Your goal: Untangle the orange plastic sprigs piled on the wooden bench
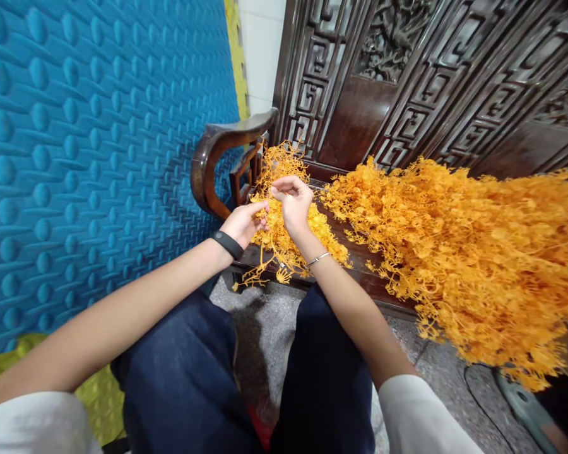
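Observation:
My left hand (247,225), with a black band at the wrist, is closed with curled fingers around part of an orange plastic sprig (264,255); its lower branches hang toward the bench's front edge. Just to the right, my right hand (294,203) is raised in a pinch, thumb against fingertips. Whatever lies in that pinch is too small to make out. Beneath both hands a small pile of orange plastic pieces (324,236) covers the bench seat. Thin bare orange stems (284,161) are heaped behind it, beside the armrest.
A large mound of orange plastic flowers (492,252) spreads over the right of the dark wooden bench (360,260). The curved armrest (208,157) stands left of my hands, and a carved backrest (355,120) rises behind. Blue foam matting (99,157) is at left. A cable (483,403) lies lower right.

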`<state>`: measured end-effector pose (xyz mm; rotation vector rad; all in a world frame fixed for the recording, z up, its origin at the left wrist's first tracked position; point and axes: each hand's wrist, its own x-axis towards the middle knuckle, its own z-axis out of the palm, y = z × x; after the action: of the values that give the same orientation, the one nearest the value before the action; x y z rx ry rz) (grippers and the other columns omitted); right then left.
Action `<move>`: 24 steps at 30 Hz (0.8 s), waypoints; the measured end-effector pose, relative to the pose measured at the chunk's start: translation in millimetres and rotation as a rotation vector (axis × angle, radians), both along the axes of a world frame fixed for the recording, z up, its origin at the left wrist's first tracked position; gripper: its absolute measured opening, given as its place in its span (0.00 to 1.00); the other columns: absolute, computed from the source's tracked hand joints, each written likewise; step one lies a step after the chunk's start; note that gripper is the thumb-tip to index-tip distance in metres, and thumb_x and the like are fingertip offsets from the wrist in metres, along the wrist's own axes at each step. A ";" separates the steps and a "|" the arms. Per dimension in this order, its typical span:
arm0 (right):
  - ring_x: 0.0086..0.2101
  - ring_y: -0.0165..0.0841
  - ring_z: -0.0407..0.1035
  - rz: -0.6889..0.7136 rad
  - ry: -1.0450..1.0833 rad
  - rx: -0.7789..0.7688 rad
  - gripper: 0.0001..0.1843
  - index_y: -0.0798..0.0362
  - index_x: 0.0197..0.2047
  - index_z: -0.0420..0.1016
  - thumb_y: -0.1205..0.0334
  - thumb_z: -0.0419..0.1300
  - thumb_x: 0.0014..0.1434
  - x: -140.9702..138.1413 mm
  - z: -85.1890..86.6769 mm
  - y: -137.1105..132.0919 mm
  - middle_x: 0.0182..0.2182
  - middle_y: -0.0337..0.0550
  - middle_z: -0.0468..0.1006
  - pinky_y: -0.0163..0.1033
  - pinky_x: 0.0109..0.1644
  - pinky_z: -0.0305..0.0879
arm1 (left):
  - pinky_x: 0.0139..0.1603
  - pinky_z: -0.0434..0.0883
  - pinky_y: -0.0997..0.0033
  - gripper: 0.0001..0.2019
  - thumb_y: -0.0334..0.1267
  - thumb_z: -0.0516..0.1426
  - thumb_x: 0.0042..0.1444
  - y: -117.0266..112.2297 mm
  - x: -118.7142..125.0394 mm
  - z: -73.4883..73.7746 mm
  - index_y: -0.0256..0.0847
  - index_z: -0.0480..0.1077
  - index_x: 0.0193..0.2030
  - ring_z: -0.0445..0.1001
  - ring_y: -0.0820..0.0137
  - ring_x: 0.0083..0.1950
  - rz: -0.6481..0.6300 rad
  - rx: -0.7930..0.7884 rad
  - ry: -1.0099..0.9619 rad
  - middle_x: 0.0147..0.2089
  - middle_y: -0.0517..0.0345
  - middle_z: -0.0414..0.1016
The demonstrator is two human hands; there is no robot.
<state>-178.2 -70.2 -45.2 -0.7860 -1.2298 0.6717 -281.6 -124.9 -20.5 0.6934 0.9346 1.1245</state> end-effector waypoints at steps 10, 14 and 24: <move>0.36 0.28 0.67 -0.511 0.187 -0.254 0.20 0.53 0.33 0.62 0.75 0.63 0.37 154.7 -19.9 39.0 0.31 0.35 0.68 0.41 0.47 0.67 | 0.25 0.63 0.76 0.09 0.39 0.60 0.48 -67.0 -26.0 7.4 0.33 0.74 0.28 0.62 0.80 0.22 -0.396 0.119 0.275 0.30 0.58 0.72; 0.37 0.30 0.68 -0.394 0.086 -0.283 0.15 0.54 0.30 0.64 0.69 0.66 0.39 141.6 -29.1 34.8 0.34 0.39 0.70 0.42 0.49 0.65 | 0.23 0.60 0.77 0.11 0.41 0.65 0.43 -60.1 -31.8 -3.6 0.33 0.75 0.30 0.63 0.79 0.24 -0.450 0.033 0.316 0.32 0.57 0.71; 0.42 0.38 0.65 -0.221 -0.712 -0.017 0.07 0.53 0.25 0.71 0.61 0.63 0.50 92.7 -30.9 36.8 0.35 0.45 0.70 0.47 0.52 0.60 | 0.30 0.64 0.75 0.17 0.50 0.60 0.50 -63.2 -20.6 -17.0 0.35 0.75 0.27 0.68 0.74 0.32 -0.399 0.163 0.286 0.35 0.52 0.74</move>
<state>-85.5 -33.5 -76.1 -1.2115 -1.7384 0.2133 -302.2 -188.1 -37.4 1.1418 0.8967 0.7624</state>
